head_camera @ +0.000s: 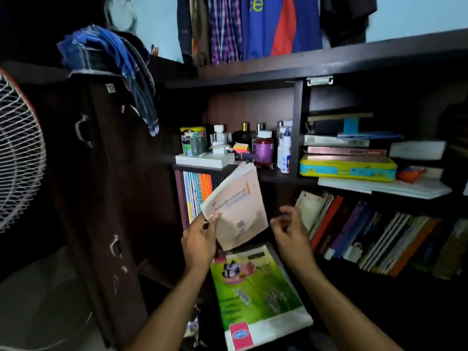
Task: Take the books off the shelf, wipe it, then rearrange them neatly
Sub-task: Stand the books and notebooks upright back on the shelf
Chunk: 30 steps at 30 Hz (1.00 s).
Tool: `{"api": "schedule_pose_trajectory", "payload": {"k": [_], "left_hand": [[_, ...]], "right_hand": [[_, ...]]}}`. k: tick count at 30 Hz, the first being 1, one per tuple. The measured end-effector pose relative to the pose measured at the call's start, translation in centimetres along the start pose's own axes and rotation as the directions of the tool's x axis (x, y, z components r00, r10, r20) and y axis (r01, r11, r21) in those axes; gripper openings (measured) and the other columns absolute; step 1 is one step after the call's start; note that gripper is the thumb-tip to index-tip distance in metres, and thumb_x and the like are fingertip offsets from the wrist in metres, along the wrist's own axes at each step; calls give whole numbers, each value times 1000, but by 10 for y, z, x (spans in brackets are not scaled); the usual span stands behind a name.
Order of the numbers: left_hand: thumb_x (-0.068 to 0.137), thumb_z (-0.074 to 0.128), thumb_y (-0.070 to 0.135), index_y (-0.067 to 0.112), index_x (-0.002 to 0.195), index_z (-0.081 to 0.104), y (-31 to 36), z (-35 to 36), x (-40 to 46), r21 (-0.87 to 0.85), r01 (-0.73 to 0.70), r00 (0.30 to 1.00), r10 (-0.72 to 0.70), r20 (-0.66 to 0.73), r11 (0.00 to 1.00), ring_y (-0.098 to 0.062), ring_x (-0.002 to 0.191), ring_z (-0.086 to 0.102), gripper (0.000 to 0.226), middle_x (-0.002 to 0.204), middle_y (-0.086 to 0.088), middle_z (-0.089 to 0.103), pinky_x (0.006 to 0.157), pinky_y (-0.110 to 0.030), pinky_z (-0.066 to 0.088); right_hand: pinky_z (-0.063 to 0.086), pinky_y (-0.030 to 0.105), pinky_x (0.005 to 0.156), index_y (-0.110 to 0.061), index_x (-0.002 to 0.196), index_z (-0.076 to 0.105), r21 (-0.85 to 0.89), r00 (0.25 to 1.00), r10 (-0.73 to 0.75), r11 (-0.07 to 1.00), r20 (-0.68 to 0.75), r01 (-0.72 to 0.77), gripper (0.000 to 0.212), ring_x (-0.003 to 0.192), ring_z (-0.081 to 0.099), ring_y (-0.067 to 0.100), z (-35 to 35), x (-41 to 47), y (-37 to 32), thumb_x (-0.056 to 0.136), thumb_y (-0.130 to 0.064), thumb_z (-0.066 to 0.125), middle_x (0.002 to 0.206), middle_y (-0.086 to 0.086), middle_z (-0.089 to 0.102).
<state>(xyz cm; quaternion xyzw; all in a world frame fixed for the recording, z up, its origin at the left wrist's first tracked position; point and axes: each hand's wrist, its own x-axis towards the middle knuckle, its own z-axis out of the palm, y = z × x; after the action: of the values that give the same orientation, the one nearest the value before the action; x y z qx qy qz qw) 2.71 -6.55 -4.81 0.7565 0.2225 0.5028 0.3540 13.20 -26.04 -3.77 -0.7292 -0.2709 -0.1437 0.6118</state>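
My left hand [200, 240] grips the lower left corner of a thin tan-covered book [236, 206], held up tilted in front of the dark wooden shelf [278, 177]. My right hand [288, 230] hovers just right of it with loosely curled fingers, holding nothing. Upright books with orange and blue spines [198, 193] stand at the left of the lower shelf. Several leaning books [367, 231] fill its right side. A green-covered book [255, 295] lies flat below my hands.
The upper shelf holds bottles and jars [263, 148] on the left, and a yellow-blue tin [348, 169] under stacked books on the right. A dark cupboard door [101, 186] and a white fan [17, 153] stand to the left. Clothes [253, 26] hang above.
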Motion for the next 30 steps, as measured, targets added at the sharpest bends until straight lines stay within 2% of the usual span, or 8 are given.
{"api": "schedule_pose_trajectory", "payload": {"k": [5,7,10,13,19,22,26,30], "left_hand": [[89,52,70,26,116,71,-35,22,7,15,-30,995,29,94,999,-15,81,71,55,85,6,75,66,-27,50],[92,54,68,34,109,66,-58,33,3,51,-61,981,51,187,997,-12,81,71,39,85,12,74,69,-32,54],[101,54,50,46,85,51,-75,46,-8,44,-117,955,100,279,992,-7,73,67,17,74,17,62,67,-36,52],[105,46,49,45,81,44,-76,58,-6,55,-194,941,170,292,979,-14,75,61,25,75,12,55,68,-39,50],[103,45,50,45,92,46,-71,76,5,-2,-272,895,254,367,962,-1,77,55,12,84,18,54,65,-31,44],[101,56,39,33,93,48,-78,81,8,13,-233,909,213,358,972,-9,73,58,12,78,17,54,61,-30,38],[101,53,47,24,102,57,-93,89,13,27,-128,935,111,336,991,-8,73,62,23,81,4,64,68,-41,50],[102,58,33,24,100,51,-104,97,5,106,-149,940,108,323,983,-16,88,56,11,98,7,56,71,-37,45]], "right_hand": [[59,33,85,-52,132,32,-45,922,115,993,371,-105,72,109,63,15,54,-5,49,79,-42,80,127,1,53],[57,37,93,-53,135,27,-79,920,95,994,381,-70,86,114,62,13,76,1,63,70,-48,83,130,-1,51],[47,19,101,-29,147,28,-39,930,114,993,349,-108,99,121,55,3,98,3,73,70,-41,90,136,-5,52],[46,36,109,-36,158,18,-19,966,117,993,232,-116,115,136,49,12,105,1,83,66,-70,79,154,-2,43],[47,43,110,-62,152,13,82,966,120,986,230,-142,98,138,47,10,107,13,97,72,-80,66,156,-8,35],[34,23,113,-48,157,16,47,924,118,988,363,-145,92,142,32,2,106,34,92,87,-44,74,161,-9,26],[33,0,88,-28,148,47,-44,925,141,990,353,-134,60,126,44,8,103,77,91,92,-21,70,141,-5,39],[43,30,101,-30,146,47,103,921,307,935,238,-338,58,129,48,17,105,77,116,93,-26,72,144,-2,46]]}}
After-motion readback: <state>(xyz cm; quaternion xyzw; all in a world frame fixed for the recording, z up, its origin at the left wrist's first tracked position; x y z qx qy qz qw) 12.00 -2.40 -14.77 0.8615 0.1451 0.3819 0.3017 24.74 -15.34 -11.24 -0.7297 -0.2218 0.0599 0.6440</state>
